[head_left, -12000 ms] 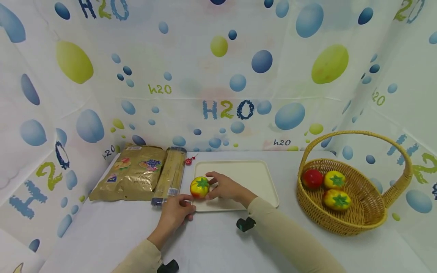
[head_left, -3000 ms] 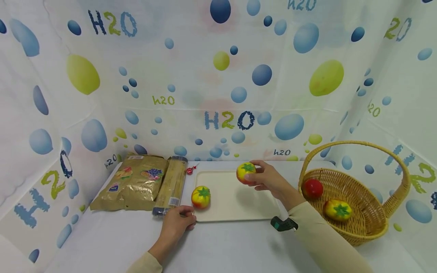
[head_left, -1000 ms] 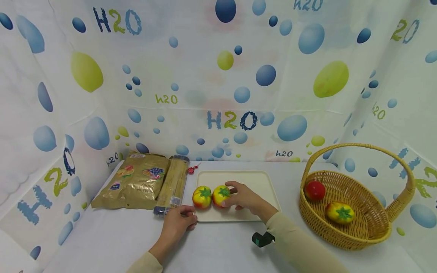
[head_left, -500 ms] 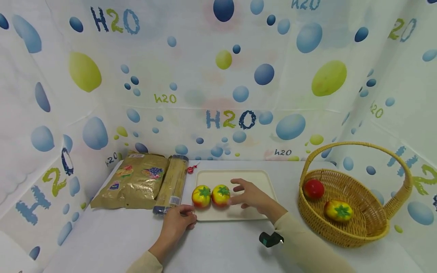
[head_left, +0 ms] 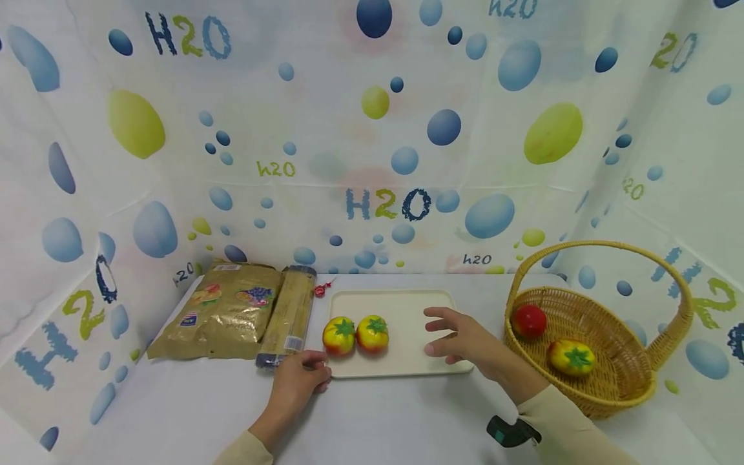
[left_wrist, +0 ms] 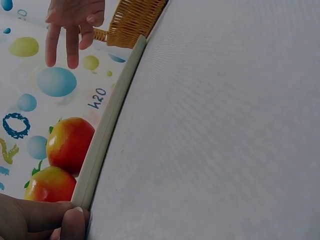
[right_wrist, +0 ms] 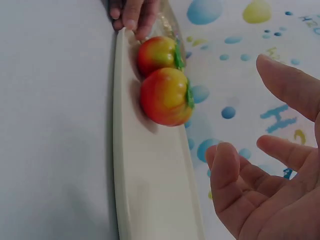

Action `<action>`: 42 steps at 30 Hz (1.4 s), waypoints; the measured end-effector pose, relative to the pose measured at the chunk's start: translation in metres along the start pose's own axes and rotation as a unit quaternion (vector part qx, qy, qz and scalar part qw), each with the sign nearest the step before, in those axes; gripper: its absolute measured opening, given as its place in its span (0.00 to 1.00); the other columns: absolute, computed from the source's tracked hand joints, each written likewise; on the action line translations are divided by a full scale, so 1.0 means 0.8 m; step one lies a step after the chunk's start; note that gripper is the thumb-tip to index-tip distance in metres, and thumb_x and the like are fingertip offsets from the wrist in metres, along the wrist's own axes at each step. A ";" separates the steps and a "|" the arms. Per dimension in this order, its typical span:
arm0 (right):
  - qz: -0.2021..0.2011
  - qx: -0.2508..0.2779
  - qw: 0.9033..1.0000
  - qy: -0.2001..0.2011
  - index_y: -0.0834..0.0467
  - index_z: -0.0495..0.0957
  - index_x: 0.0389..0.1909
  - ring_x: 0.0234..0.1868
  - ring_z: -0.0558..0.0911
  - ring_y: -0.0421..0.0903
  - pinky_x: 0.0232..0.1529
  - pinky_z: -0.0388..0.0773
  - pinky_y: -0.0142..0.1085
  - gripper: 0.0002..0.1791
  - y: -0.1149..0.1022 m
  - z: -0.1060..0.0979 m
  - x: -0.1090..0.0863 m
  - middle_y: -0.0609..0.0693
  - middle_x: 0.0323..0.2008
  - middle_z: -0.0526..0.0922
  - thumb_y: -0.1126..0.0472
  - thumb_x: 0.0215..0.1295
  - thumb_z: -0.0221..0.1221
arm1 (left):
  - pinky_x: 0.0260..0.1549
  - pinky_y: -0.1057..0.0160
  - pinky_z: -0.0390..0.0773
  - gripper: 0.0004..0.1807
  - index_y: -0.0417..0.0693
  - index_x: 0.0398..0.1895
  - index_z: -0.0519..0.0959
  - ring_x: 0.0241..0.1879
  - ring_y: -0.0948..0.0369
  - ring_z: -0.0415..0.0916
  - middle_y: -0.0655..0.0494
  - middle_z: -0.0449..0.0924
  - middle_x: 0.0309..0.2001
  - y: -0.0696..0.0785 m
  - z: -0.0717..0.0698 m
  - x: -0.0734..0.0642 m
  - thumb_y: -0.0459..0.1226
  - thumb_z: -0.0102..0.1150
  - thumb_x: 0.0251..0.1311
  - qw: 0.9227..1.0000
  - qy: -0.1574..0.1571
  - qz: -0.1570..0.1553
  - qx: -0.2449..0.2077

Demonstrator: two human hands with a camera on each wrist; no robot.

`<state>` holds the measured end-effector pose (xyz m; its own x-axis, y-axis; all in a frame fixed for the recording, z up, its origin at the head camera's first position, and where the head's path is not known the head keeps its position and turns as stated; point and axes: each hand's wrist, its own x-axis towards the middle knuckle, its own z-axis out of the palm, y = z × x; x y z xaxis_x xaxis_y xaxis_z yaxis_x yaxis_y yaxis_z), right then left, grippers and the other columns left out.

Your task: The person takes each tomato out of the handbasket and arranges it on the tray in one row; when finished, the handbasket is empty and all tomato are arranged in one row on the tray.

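My left hand (head_left: pixel 298 381) pinches the near left corner of a cream rectangular tray (head_left: pixel 409 323); the left wrist view shows thumb and finger at the tray's rim (left_wrist: pixel 111 120). Two red-and-yellow persimmon-like fruits with green leafy tops sit side by side at the tray's left end, the outer fruit (head_left: pixel 339 336) nearest that hand and the inner fruit (head_left: pixel 372 334) to its right. Over the tray's right part hovers my right hand (head_left: pixel 465 342), fingers spread and holding nothing. In the right wrist view its palm (right_wrist: pixel 280 200) is apart from the inner fruit (right_wrist: pixel 167 97).
A wicker basket (head_left: pixel 616 352) with a tall handle stands at right, holding a red fruit (head_left: pixel 529 321) and another red-and-yellow fruit (head_left: pixel 571 358). On the left lie a gold bag (head_left: pixel 227 316) and a long pack of sticks or pasta (head_left: pixel 289 313). A small red item (head_left: pixel 320 290) lies behind.
The right hand brought a second fruit from the basket to the tray beside the first, let go of it and has drawn back to the right. The left hand stays at the tray corner.
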<state>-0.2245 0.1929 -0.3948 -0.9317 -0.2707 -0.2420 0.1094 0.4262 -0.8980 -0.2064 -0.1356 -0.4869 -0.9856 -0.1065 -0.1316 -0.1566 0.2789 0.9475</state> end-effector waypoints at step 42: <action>0.071 0.170 0.982 0.052 0.31 0.74 0.56 0.56 0.82 0.47 0.59 0.77 0.65 0.11 0.082 -0.225 -0.105 0.39 0.55 0.80 0.45 0.80 0.47 | 0.24 0.67 0.85 0.12 0.33 0.43 0.84 0.26 0.61 0.78 0.49 0.77 0.32 0.000 -0.002 0.000 0.23 0.68 0.54 1.000 0.002 -0.006 -0.012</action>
<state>-0.2018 0.3989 -0.3671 -0.9271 -0.1330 -0.3505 0.3331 0.1365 -0.9330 -0.2063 -0.1369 -0.4861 -0.9833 -0.1137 -0.1423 -0.1672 0.2536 0.9527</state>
